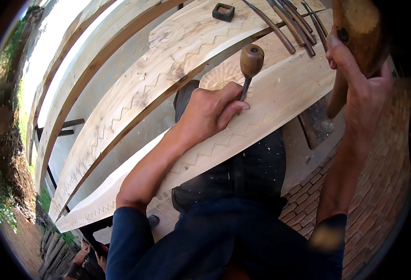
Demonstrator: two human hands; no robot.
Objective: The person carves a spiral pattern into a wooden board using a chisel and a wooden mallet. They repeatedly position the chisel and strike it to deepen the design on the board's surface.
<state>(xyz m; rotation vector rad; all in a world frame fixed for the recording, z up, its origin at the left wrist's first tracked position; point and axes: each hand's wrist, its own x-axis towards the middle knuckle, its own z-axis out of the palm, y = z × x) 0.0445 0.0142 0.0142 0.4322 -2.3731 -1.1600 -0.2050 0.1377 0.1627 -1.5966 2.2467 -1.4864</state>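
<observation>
My left hand (215, 105) is closed round the metal shank of a wood carving chisel (252, 60). The chisel stands nearly upright, its rounded wooden handle on top; its cutting edge is hidden by my fingers. Under it lies a long curved pale board (285, 100), with a zigzag line cut along its edge and a carved fan-like pattern (222, 72) beside my hand. At the upper right my right hand (366, 88) grips a dark wooden mallet (359, 32), raised apart from the chisel.
Several more chisels (296, 30) lie at the board's far end. A small dark square box (223, 12) holding brown bits sits on a second zigzag-carved board (135, 88). Curved beams (98, 46) stretch beyond. Another person's hands (82, 254) show at lower left; brick paving (369, 186) lies right.
</observation>
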